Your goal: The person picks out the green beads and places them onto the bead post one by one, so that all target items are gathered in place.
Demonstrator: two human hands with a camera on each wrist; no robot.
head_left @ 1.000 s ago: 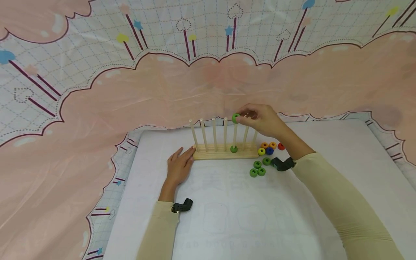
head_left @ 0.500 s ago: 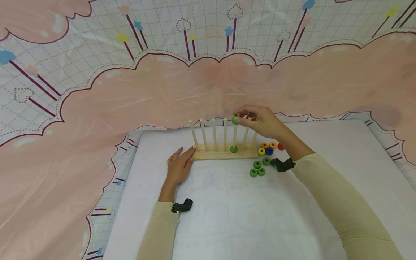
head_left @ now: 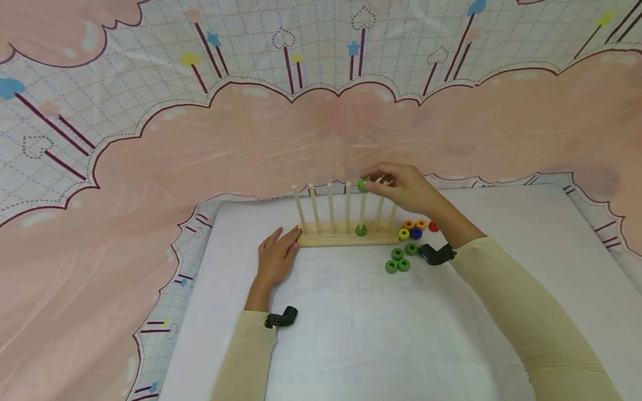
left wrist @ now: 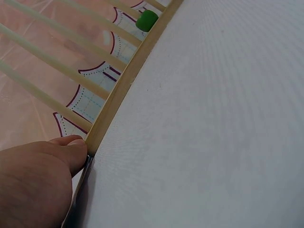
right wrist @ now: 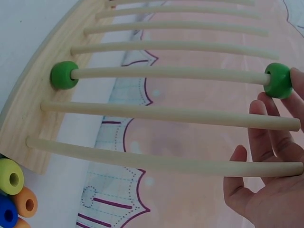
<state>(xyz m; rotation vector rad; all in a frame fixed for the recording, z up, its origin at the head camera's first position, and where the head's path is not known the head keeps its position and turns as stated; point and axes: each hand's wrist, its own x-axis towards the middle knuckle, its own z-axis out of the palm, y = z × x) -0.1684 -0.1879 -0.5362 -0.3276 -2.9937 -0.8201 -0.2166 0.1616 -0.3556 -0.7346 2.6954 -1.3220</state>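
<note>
A wooden base [head_left: 326, 239] with a row of upright pegs stands on the table. My left hand [head_left: 277, 257] rests flat, its fingertips at the base's left end; in the left wrist view the thumb side of that hand [left wrist: 47, 175] touches the corner. With thumb and fingers, my right hand [head_left: 401, 184] pinches a green bead [right wrist: 278, 80] at the top of the third peg from the right, the peg's tip in the bead's hole. Another green bead [right wrist: 64, 75] sits at the bottom of that same peg. The other pegs carry no beads.
Several loose green beads [head_left: 397, 254] lie right of the base's front. Behind them are a yellow bead [head_left: 403, 234], a blue bead [head_left: 416, 233], two orange beads [head_left: 421, 224] and a red bead [head_left: 433, 226]. A patterned cloth [head_left: 301, 145] hangs behind the table.
My right hand has lowered the green bead slightly at the peg's top. My left hand has stayed against the base.
</note>
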